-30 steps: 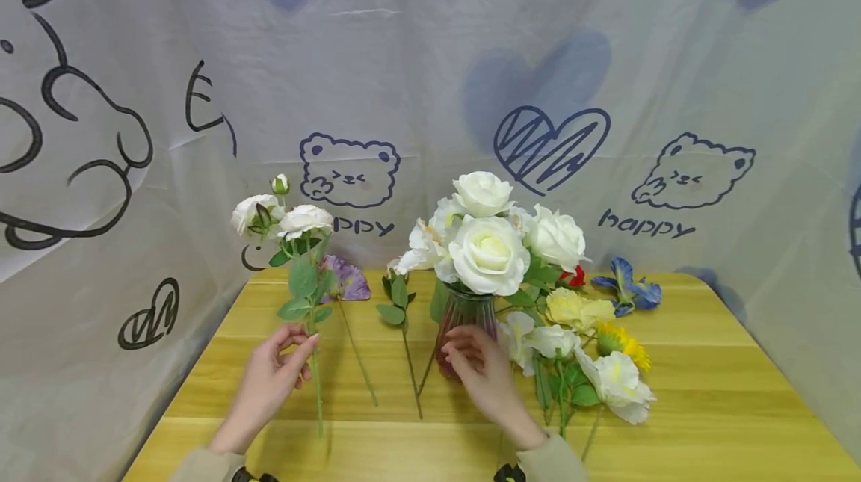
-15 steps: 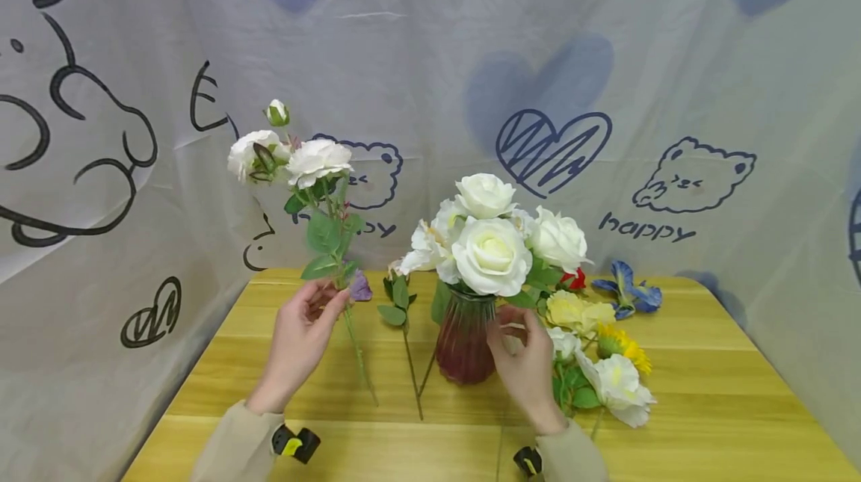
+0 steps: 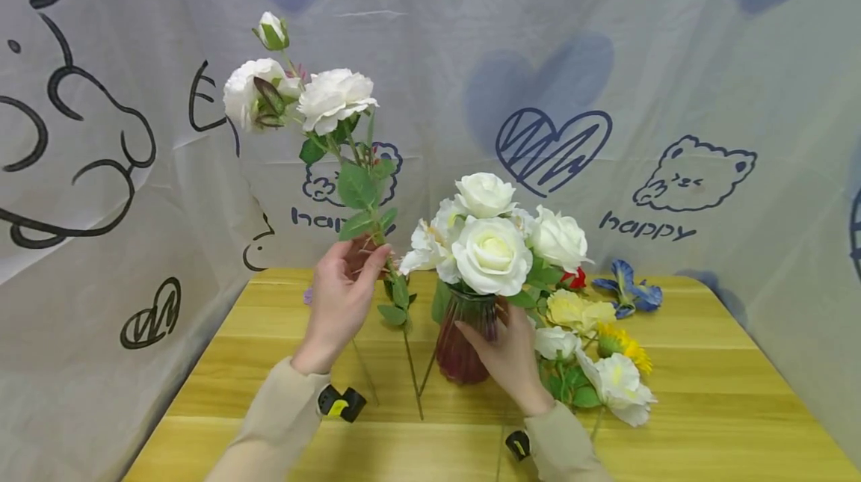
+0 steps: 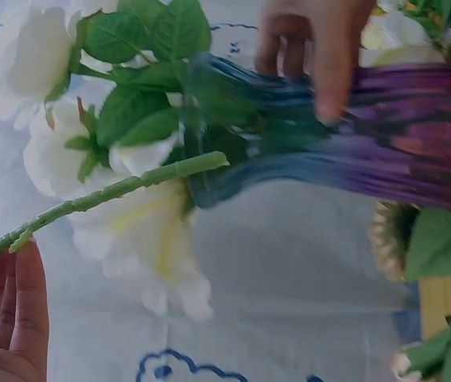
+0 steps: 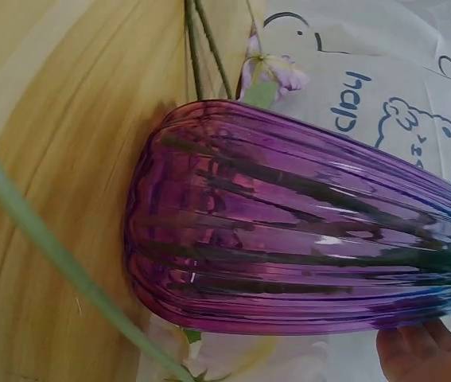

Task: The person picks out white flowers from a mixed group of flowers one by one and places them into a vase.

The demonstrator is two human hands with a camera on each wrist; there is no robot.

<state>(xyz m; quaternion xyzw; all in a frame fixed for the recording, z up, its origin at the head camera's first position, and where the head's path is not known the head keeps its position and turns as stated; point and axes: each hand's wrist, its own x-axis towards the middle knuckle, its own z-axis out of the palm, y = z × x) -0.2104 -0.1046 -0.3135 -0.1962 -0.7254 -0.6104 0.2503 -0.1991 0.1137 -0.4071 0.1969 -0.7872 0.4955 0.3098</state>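
Observation:
My left hand (image 3: 336, 306) pinches a flower stem that carries two ruffled white blooms (image 3: 336, 99) and a bud, held up left of the vase. In the left wrist view the cut end of this green stem (image 4: 122, 188) points at the vase's mouth and overlaps its rim. The ribbed glass vase (image 3: 463, 351), purple below and bluish green above, stands upright on the table. White roses (image 3: 492, 254) and other white flowers fill it, their stems visible through the glass. My right hand (image 3: 513, 355) holds the vase near its neck, thumb in front, fingers partly hidden behind.
Right of the vase lie a yellow flower (image 3: 578, 310), a sunflower (image 3: 622, 347), a white flower (image 3: 619, 388), a blue flower (image 3: 628, 289) and a red one (image 3: 574, 278). Left of it, a leafy stem (image 3: 406, 347) lies on the wooden table (image 3: 235, 392). A printed curtain hangs behind.
My left hand has lifted the white flower stem up and to the right, closer to the vase. The right hand has moved from the vase's front to its right side and now grips it.

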